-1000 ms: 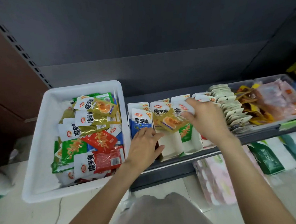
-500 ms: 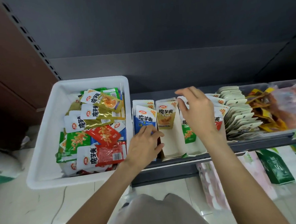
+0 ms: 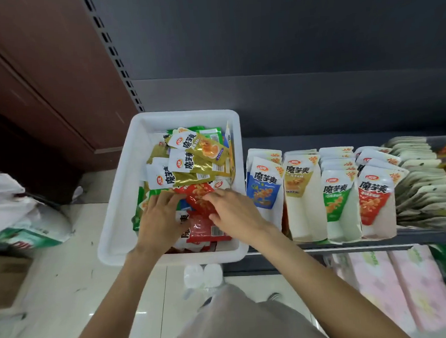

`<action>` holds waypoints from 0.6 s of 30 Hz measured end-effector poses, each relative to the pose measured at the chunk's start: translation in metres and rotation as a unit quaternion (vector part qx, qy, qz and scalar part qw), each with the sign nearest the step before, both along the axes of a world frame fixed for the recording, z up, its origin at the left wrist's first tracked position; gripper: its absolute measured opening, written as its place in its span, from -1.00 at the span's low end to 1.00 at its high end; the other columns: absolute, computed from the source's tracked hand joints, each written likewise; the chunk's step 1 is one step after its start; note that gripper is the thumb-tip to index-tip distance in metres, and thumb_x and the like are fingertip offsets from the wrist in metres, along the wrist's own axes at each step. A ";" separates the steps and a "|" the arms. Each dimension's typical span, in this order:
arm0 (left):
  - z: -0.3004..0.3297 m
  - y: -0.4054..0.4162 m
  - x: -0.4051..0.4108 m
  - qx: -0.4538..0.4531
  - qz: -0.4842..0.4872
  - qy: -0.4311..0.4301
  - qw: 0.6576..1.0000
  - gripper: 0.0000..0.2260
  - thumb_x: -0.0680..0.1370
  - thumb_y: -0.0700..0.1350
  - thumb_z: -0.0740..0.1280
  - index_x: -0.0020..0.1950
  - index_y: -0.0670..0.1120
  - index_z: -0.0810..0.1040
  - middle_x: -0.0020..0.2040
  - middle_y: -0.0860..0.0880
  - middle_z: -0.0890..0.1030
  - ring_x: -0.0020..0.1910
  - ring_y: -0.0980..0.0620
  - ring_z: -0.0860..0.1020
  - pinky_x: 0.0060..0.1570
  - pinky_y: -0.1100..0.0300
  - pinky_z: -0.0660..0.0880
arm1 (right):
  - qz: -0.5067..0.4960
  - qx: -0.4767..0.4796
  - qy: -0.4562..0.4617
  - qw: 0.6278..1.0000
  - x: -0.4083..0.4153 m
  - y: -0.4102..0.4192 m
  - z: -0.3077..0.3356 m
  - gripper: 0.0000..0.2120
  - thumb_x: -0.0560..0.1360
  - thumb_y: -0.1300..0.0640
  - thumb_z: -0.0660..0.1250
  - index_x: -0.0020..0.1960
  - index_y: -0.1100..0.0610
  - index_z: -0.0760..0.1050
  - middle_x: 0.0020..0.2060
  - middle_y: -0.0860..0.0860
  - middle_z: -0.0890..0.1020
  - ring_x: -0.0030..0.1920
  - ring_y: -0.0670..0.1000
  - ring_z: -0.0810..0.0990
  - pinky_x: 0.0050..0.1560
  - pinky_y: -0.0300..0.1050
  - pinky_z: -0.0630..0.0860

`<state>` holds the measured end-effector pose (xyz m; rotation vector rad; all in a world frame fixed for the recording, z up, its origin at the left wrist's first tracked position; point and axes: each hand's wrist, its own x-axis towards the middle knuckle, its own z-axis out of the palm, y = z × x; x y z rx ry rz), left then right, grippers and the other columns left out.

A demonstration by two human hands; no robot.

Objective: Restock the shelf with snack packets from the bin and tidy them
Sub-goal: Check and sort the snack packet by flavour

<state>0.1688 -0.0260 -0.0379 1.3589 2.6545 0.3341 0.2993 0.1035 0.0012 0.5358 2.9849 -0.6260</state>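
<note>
While palms face down, both hands [image 3: 193,217] press a red packet [image 3: 201,200] in the bin [image 3: 116,227].

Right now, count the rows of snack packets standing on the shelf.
4, left to right beside the white bin: blue row, gold row, green row, red row. Packets behind each front are mostly hidden.

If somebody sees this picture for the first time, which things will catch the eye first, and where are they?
Both hands, left hand and right hand, meet over a red packet inside the white bin left of the shelf. On the shelf to the right, four neat rows stand upright: blue, gold, green, red.
</note>
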 end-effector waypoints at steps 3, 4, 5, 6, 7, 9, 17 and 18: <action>-0.001 -0.002 -0.004 -0.026 -0.018 -0.007 0.999 -0.44 0.35 0.05 0.50 0.30 -0.04 0.47 0.20 -0.04 0.50 0.22 -0.10 0.41 0.25 0.01 0.34 | -0.027 0.042 -0.040 0.998 -0.026 -0.006 -0.020 -0.48 0.54 -0.01 0.29 0.41 0.18 0.27 0.26 0.13 0.45 0.22 0.18 0.46 0.19 0.05 0.45; -0.002 -0.002 -0.006 -0.020 -0.018 -0.011 1.000 -0.45 0.36 0.02 0.50 0.31 -0.05 0.46 0.20 -0.05 0.51 0.22 -0.10 0.41 0.25 0.02 0.34 | -0.040 0.052 -0.039 0.997 -0.033 -0.007 -0.025 -0.47 0.53 -0.03 0.29 0.40 0.19 0.27 0.27 0.14 0.43 0.22 0.19 0.45 0.21 0.07 0.44; -0.002 -0.002 -0.007 -0.008 -0.015 -0.014 1.000 -0.48 0.37 -0.01 0.49 0.30 -0.06 0.47 0.19 -0.06 0.52 0.21 -0.11 0.43 0.24 0.02 0.36 | -0.053 0.062 -0.025 0.996 -0.039 -0.008 -0.028 -0.48 0.54 -0.04 0.28 0.39 0.20 0.28 0.27 0.14 0.43 0.22 0.19 0.44 0.21 0.06 0.43; -0.002 -0.001 -0.008 0.010 -0.011 -0.018 1.000 -0.51 0.39 -0.04 0.48 0.28 -0.08 0.48 0.17 -0.08 0.54 0.19 -0.12 0.45 0.21 0.01 0.39 | -0.064 0.076 0.000 0.995 -0.044 -0.008 -0.030 -0.51 0.55 -0.01 0.27 0.37 0.20 0.29 0.26 0.15 0.43 0.22 0.19 0.44 0.19 0.05 0.42; -0.002 -0.001 -0.010 0.035 -0.007 -0.019 0.999 -0.56 0.40 -0.07 0.48 0.25 -0.09 0.51 0.12 -0.09 0.56 0.15 -0.14 0.49 0.15 -0.01 0.44 | -0.073 0.097 0.030 0.992 -0.050 -0.008 -0.031 -0.56 0.55 0.03 0.26 0.36 0.19 0.31 0.25 0.15 0.43 0.22 0.18 0.43 0.19 0.05 0.42; -0.001 -0.001 -0.014 0.096 0.001 -0.015 0.995 -0.65 0.41 -0.16 0.46 0.17 -0.11 0.55 0.01 -0.10 0.59 0.03 -0.14 0.54 -0.04 0.01 0.54 | -0.092 0.139 0.066 0.984 -0.064 -0.004 -0.031 -0.58 0.55 0.13 0.26 0.38 0.18 0.32 0.30 0.19 0.39 0.30 0.22 0.38 0.28 0.10 0.34; 0.005 0.018 -0.057 0.161 -0.007 0.031 0.986 -0.65 0.46 -0.17 0.40 0.24 -0.15 0.52 0.20 -0.10 0.55 0.16 -0.14 0.48 0.10 -0.04 0.46 | -0.108 0.076 -0.050 0.990 -0.107 0.019 -0.032 -0.37 0.50 0.18 0.27 0.50 0.10 0.08 0.42 0.23 0.23 0.42 0.29 0.18 0.38 0.17 0.24; 0.003 0.022 -0.060 0.150 -0.027 0.033 0.988 -0.64 0.48 -0.15 0.38 0.27 -0.12 0.51 0.24 -0.07 0.54 0.19 -0.11 0.47 0.13 -0.04 0.45 | -0.116 0.094 -0.023 0.989 -0.109 0.023 -0.030 -0.43 0.51 0.19 0.27 0.47 0.10 0.16 0.36 0.20 0.34 0.37 0.25 0.28 0.32 0.13 0.29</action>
